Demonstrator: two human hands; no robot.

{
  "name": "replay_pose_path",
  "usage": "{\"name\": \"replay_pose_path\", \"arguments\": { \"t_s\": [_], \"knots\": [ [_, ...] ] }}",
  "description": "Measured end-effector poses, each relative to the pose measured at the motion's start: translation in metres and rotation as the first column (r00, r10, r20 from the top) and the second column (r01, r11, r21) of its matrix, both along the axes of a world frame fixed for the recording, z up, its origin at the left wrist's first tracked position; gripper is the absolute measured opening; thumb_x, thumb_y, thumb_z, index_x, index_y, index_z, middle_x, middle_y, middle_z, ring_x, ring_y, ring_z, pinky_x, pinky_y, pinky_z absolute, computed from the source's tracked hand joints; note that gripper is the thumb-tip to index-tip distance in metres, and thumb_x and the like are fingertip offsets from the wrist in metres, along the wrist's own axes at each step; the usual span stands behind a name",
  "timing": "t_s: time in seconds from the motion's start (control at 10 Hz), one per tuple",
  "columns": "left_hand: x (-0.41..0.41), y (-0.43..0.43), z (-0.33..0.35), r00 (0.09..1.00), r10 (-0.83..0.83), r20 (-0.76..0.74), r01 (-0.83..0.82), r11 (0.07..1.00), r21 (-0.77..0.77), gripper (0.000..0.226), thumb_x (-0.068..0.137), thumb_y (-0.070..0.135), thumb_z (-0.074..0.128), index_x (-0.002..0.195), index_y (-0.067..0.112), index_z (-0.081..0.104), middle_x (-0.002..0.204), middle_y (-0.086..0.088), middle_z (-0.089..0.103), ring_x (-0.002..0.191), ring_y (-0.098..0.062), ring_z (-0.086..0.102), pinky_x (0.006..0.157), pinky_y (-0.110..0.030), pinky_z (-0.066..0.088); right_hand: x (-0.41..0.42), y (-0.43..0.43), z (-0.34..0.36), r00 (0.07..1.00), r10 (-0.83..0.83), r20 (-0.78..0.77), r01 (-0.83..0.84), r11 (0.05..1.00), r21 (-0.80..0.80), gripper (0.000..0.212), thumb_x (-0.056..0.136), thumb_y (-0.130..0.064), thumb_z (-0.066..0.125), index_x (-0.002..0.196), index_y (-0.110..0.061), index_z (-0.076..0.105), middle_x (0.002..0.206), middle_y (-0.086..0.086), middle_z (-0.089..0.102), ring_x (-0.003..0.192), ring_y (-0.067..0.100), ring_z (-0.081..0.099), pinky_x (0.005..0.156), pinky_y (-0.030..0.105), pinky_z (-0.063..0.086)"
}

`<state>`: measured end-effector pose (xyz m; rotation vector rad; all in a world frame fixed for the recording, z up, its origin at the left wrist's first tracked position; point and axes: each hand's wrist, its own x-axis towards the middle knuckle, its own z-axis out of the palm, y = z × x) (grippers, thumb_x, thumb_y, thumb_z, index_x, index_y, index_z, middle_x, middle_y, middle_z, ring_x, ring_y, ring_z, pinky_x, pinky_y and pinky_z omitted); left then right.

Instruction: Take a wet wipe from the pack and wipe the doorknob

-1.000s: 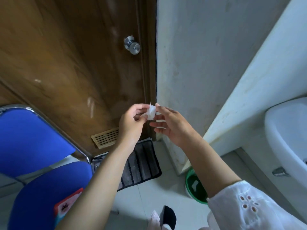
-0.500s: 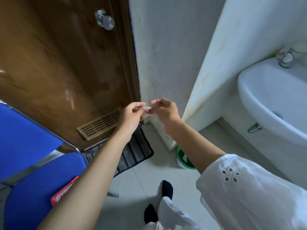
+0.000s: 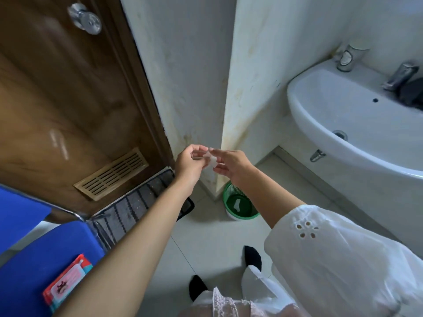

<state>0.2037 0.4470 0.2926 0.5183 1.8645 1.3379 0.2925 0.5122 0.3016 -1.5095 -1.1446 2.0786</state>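
Both hands are meeting in front of the white wall corner: the left hand [image 3: 190,162] and right hand [image 3: 231,164] are each pinching a small crumpled wipe [image 3: 211,160] between them. The knob [image 3: 85,18] is sitting on the door, upper left. The pack [image 3: 66,284] is lying on the blue chair [image 3: 34,259].

- The doorknob [image 3: 85,19] stands out from the wooden door [image 3: 57,99], with bare door face all around it.
- The white wall [image 3: 183,76] beside the door frame closes off the right of the knob.
- The blue chair [image 3: 45,255] crowds the lower left, the wipe pack [image 3: 66,282] lying on its seat.
- The sink [image 3: 343,124] juts in at right; the green bin [image 3: 240,204] stands on the floor by the wall corner.
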Motion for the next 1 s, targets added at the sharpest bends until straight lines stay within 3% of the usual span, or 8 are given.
{"name": "replay_pose_path", "arguments": {
  "t_s": [0.1, 0.2, 0.3, 0.4, 0.5, 0.6, 0.8, 1.0],
  "knots": [
    [0.008, 0.015, -0.012, 0.995, -0.095, -0.012, 0.094, 0.992, -0.081, 0.020, 0.089, 0.001, 0.054, 0.089, 0.021, 0.056, 0.106, -0.011, 0.068, 0.095, -0.025, 0.065, 0.082, -0.033, 0.052, 0.012, 0.016, -0.003, 0.998, 0.052, 0.041, -0.050, 0.997, -0.057, 0.008, 0.077, 0.005, 0.066, 0.081, -0.001, 0.063, 0.080, 0.010, 0.061, 0.068, 0.019, 0.060, 0.057, 0.022, 0.053],
    [0.013, 0.029, -0.027, 0.967, -0.233, -0.098, 0.207, 0.952, -0.225, 0.025, 0.092, 0.002, 0.042, 0.104, 0.020, 0.056, 0.118, -0.010, 0.063, 0.105, -0.026, 0.058, 0.079, -0.032, 0.043, 0.030, 0.038, -0.008, 0.990, 0.083, 0.118, -0.076, 0.995, -0.062, 0.020, 0.080, 0.010, 0.062, 0.099, 0.008, 0.062, 0.099, 0.017, 0.061, 0.079, 0.024, 0.061, 0.067, 0.027, 0.056],
    [0.021, 0.042, -0.041, 0.892, -0.412, -0.186, 0.320, 0.867, -0.383, 0.034, 0.095, 0.004, 0.034, 0.118, 0.020, 0.052, 0.128, -0.011, 0.055, 0.110, -0.027, 0.054, 0.080, -0.035, 0.045, 0.046, 0.062, -0.020, 0.949, 0.123, 0.291, -0.126, 0.992, -0.011, 0.030, 0.081, 0.008, 0.063, 0.111, 0.010, 0.061, 0.116, 0.020, 0.061, 0.106, 0.034, 0.060, 0.084, 0.034, 0.054],
    [0.037, 0.055, -0.050, 0.706, -0.639, -0.304, 0.388, 0.709, -0.588, 0.043, 0.096, 0.010, 0.037, 0.138, 0.019, 0.036, 0.142, -0.011, 0.042, 0.130, -0.031, 0.039, 0.101, -0.041, 0.039, 0.050, 0.082, -0.042, 0.846, 0.180, 0.501, -0.250, 0.965, 0.075, 0.026, 0.079, 0.002, 0.068, 0.103, 0.007, 0.065, 0.111, 0.018, 0.068, 0.097, 0.028, 0.067, 0.084, 0.036, 0.057],
    [0.051, 0.067, -0.056, 0.605, -0.747, -0.274, 0.462, 0.610, -0.644, 0.055, 0.097, 0.017, 0.040, 0.147, 0.020, 0.016, 0.159, 0.001, 0.011, 0.146, -0.025, -0.002, 0.116, -0.047, 0.010, 0.053, 0.096, -0.061, 0.759, 0.183, 0.625, -0.394, 0.893, 0.218, 0.024, 0.075, -0.001, 0.069, 0.099, 0.004, 0.068, 0.105, 0.018, 0.071, 0.094, 0.027, 0.068, 0.086, 0.037, 0.056],
    [0.054, 0.074, -0.062, 0.522, -0.818, -0.240, 0.498, 0.521, -0.693, 0.058, 0.097, 0.020, 0.037, 0.148, 0.021, 0.008, 0.160, 0.003, -0.003, 0.145, -0.024, -0.014, 0.116, -0.052, 0.002, 0.057, 0.103, -0.071, 0.730, 0.167, 0.663, -0.438, 0.859, 0.266, 0.020, 0.079, 0.001, 0.061, 0.097, 0.006, 0.068, 0.104, 0.019, 0.070, 0.096, 0.030, 0.066, 0.087, 0.038, 0.055],
    [0.055, 0.082, -0.079, 0.505, -0.846, -0.171, 0.500, 0.448, -0.741, 0.059, 0.098, 0.024, 0.036, 0.149, 0.022, 0.007, 0.159, 0.005, -0.008, 0.144, -0.026, -0.020, 0.116, -0.050, 0.000, 0.075, 0.129, -0.091, 0.661, 0.265, 0.702, -0.536, 0.821, 0.194, 0.026, 0.084, -0.003, 0.054, 0.106, 0.005, 0.064, 0.115, 0.020, 0.065, 0.108, 0.032, 0.061, 0.094, 0.039, 0.051],
    [0.057, 0.089, -0.081, 0.532, -0.829, -0.173, 0.510, 0.476, -0.716, 0.062, 0.098, 0.026, 0.037, 0.149, 0.021, 0.001, 0.159, 0.007, -0.010, 0.144, -0.023, -0.019, 0.116, -0.050, 0.000, 0.088, 0.139, -0.089, 0.629, 0.307, 0.714, -0.562, 0.815, 0.144, 0.031, 0.086, -0.010, 0.056, 0.115, -0.001, 0.062, 0.122, 0.017, 0.062, 0.113, 0.031, 0.057, 0.094, 0.034, 0.046]
  ]
}}
